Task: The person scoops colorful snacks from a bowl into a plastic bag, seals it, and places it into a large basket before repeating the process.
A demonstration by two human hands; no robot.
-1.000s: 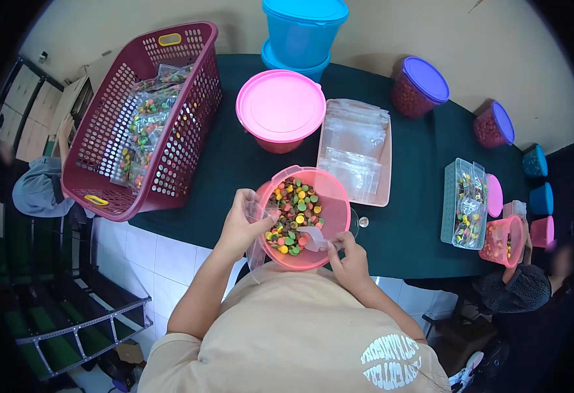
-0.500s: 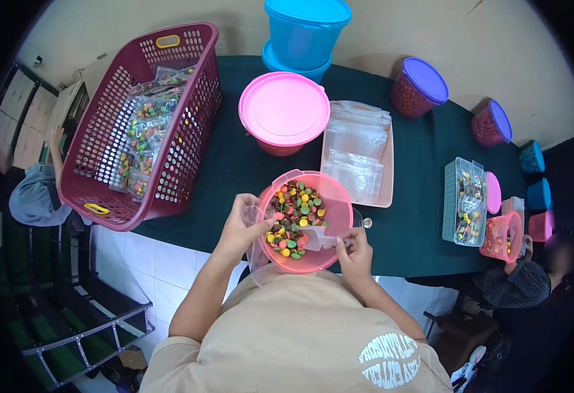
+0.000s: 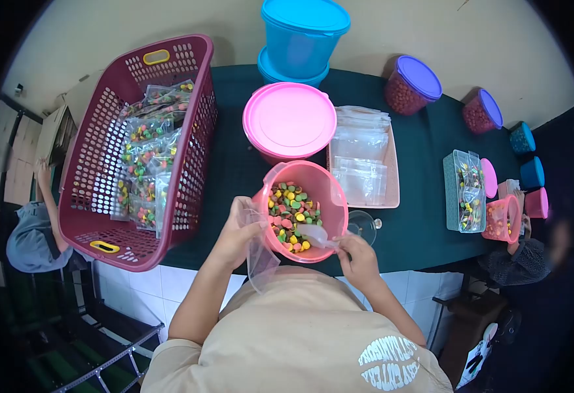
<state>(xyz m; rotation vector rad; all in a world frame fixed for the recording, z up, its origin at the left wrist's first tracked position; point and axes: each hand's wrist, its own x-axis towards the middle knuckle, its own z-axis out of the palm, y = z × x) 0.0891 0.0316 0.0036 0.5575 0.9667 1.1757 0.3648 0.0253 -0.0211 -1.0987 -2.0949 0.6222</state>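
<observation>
A pink plastic tub (image 3: 337, 196) of colourful round candies (image 3: 293, 204) stands close to my body, tilted a little. My left hand (image 3: 238, 232) is closed at its left rim, pinching a clear plastic bag (image 3: 260, 259) that hangs down outside the tub. Whether those fingers also grip the rim cannot be made out. My right hand (image 3: 359, 260), at the tub's lower right edge, is closed around the handle of a translucent scoop (image 3: 314, 233). The scoop's bowl lies among the candies.
A maroon basket (image 3: 198, 131) of filled bags stands left; a pink-lidded tub (image 3: 290, 121) is behind. A tray (image 3: 393, 177) holds clear bags, beside a round clear lid (image 3: 362, 227). Blue tubs (image 3: 303, 49) are stacked at the back. People work at both sides.
The pink tub tips more to the left and its candies have shifted. My right hand has moved slightly down and right with the scoop. The round clear lid shows more. The whole view has shifted.
</observation>
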